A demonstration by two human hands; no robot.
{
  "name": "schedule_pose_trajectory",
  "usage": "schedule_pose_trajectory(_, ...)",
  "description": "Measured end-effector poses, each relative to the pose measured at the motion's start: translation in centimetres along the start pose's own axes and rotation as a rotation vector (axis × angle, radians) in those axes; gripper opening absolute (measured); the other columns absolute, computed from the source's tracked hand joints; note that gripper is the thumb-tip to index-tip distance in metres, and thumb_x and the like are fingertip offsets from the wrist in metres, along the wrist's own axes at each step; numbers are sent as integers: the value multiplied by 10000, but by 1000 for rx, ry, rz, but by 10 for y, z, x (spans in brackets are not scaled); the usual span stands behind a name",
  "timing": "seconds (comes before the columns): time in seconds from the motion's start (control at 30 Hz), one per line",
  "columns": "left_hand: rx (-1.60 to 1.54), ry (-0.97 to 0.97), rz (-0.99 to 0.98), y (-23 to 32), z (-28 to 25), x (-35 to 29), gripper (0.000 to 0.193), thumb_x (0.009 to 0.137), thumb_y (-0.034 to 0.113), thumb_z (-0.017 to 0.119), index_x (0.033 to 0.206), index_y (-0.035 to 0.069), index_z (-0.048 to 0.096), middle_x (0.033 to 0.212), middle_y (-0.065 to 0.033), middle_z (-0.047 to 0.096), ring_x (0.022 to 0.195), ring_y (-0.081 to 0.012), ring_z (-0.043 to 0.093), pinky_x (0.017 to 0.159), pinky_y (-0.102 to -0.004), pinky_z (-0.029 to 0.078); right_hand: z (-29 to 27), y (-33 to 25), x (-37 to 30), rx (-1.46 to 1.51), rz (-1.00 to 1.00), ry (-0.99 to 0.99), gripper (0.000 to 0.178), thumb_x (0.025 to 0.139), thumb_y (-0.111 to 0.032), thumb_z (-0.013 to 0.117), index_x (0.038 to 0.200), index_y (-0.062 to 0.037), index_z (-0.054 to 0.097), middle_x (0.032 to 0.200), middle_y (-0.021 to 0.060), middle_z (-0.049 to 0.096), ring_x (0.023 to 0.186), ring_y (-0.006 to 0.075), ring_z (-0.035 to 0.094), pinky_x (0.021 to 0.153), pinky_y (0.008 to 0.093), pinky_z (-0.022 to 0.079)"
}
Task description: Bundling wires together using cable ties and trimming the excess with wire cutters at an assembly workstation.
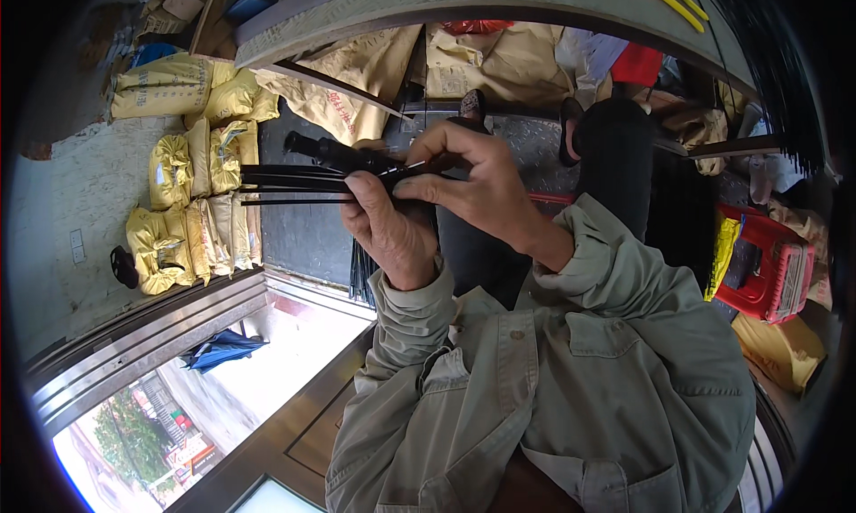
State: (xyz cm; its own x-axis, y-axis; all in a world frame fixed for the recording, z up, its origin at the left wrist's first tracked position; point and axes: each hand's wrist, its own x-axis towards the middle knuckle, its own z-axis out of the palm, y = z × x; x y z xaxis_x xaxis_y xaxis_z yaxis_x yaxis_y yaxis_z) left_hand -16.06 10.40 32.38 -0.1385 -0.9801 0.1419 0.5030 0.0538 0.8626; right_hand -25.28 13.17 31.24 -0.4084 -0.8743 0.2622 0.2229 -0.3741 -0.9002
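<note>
My left hand is closed around a bundle of thin black strips, whose long ends stick out to the left. Just above the strips lies a thick, ribbed black rod-like piece; its right end runs behind my fingers, and I cannot tell its kind. My right hand meets the left one from the right. Its thumb and index finger pinch at a thin dark strip where the bundle passes between both hands. The far ends of the strips are hidden by my fingers.
Stacked yellow-brown sacks stand at the left by a wall. A grey worktop crosses the far side, with more sacks under it. At the right sits a red plastic case. Long black strands hang at the far right.
</note>
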Motion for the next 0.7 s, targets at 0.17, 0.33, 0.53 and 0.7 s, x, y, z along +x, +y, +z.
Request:
schedule_pose_trajectory(0.17, -105, -79, -33, 1, 2, 0, 381, 884, 332, 514, 1046, -13, 516, 930, -78, 550, 829, -139, 517, 754, -269, 429, 0, 2, -2, -81, -193, 3, 151, 696, -69, 715, 780, 1, 610, 720, 46, 570, 652, 84, 542, 554, 227, 421)
schedule_pose_trajectory(0.33, -94, -29, 22, -4, 3, -1, 357, 893, 312, 503, 1049, -9, 513, 941, -73, 549, 833, -133, 512, 764, -260, 420, 2, 4, -2, -209, -271, 18, 153, 681, -40, 716, 778, 12, 610, 723, 59, 581, 645, 95, 544, 541, 226, 415)
schedule_pose_trajectory(0.53, -39, -112, 128, -7, -1, 0, 362, 903, 298, 491, 1057, -30, 494, 961, -84, 542, 831, -123, 502, 740, -245, 410, -4, 1, 4, -152, -100, -48, 143, 684, -29, 712, 776, 24, 617, 703, 50, 581, 628, 75, 531, 528, 214, 403)
schedule_pose_trajectory(0.7, 80, -128, 196, -10, -4, 2, 393, 920, 329, 439, 1049, -40, 477, 950, -90, 524, 829, -124, 485, 733, -241, 395, -8, -3, 6, -1, 53, -142, 117, 700, -27, 701, 763, 24, 616, 702, 31, 579, 631, 56, 522, 529, 207, 403)
